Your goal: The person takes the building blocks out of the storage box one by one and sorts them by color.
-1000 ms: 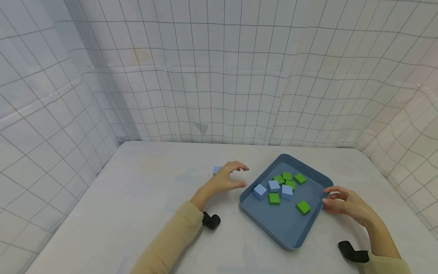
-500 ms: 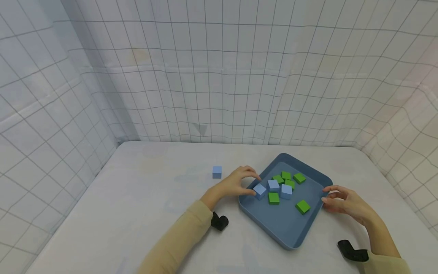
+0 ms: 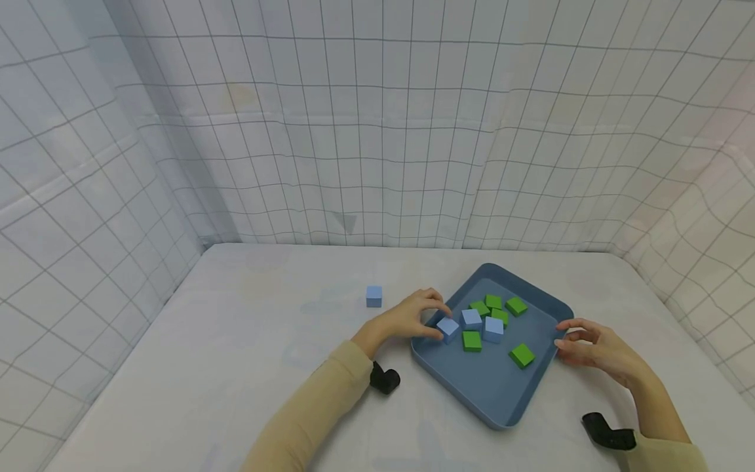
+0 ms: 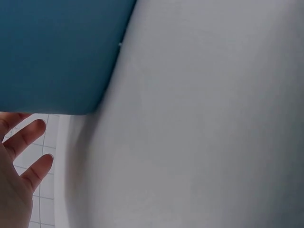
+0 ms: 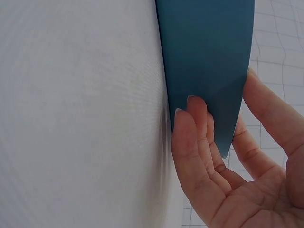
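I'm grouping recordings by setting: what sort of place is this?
Probably a makeshift recording booth: white grid-patterned sheets hang on three sides of a white table bearing a blue tray of blocks.

Tray (image 3: 476,387) slate-blue; cubes (image 3: 493,330) pale blue; blocks (image 3: 522,356) green; backdrop (image 3: 377,170) white, grey-gridded.

White sheeting (image 3: 377,131) with dark grid lines rises behind the white table (image 3: 206,354)
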{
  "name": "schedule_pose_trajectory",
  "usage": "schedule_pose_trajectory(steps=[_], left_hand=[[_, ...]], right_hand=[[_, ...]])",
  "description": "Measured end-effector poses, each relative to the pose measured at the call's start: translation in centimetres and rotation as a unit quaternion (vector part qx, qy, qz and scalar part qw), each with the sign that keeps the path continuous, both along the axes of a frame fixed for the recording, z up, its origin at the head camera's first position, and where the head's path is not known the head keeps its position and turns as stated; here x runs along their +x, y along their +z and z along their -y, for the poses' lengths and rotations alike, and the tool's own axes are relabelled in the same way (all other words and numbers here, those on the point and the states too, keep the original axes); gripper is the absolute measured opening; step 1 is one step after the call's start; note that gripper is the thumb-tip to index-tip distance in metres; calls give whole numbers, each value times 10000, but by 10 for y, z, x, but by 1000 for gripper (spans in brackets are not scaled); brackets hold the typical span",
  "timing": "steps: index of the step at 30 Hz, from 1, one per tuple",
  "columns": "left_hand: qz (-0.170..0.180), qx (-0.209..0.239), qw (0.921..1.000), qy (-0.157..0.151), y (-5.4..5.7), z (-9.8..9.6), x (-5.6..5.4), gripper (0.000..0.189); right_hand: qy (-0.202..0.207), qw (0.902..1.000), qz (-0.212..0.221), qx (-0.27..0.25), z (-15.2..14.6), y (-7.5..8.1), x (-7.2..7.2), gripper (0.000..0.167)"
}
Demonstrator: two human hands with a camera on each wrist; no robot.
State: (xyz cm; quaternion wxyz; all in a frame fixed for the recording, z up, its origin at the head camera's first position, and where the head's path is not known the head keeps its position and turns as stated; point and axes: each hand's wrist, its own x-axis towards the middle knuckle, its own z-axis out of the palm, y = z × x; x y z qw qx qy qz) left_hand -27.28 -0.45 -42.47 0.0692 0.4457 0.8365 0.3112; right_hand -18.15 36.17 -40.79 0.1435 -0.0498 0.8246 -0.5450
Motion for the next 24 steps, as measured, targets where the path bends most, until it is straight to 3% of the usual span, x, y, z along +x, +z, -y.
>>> schedule_pose_trajectory(steps=[13, 24], left_hand=[[103, -216, 9997, 4, 1, -2, -1, 38], [426, -249, 9987, 112, 0, -4, 0, 34]], right_hand=[[57, 10000, 37, -6, -2, -2, -1, 48], [10, 10000, 31, 55, -2, -2, -1, 48]])
